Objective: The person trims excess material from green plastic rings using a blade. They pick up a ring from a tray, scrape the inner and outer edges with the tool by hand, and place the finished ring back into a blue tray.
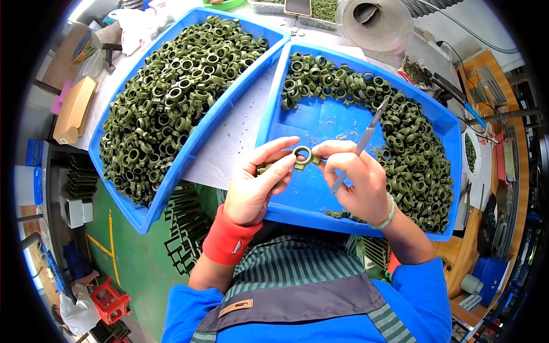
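Observation:
My left hand (254, 188) pinches a dark green plastic ring part (303, 157) between thumb and forefinger, its round hole facing up. Another green part (262, 168) shows partly, tucked among the fingers of that hand. My right hand (358, 180) grips a slim grey metal hand tool (369, 130), which slants across the fingers with its narrow tip pointing away from me. Its fingertips also touch the right side of the ring. Both hands are above the near part of a blue plastic tray (315, 115), where similar ring parts (418, 167) lie along the back and right sides.
A second blue tray (201, 118), heaped with green ring parts (176, 92), stands to the left. Behind are a phone (297, 7) and a translucent round container (375, 25). A cardboard box (75, 110) sits at far left; a red stool (110, 301) is on the floor.

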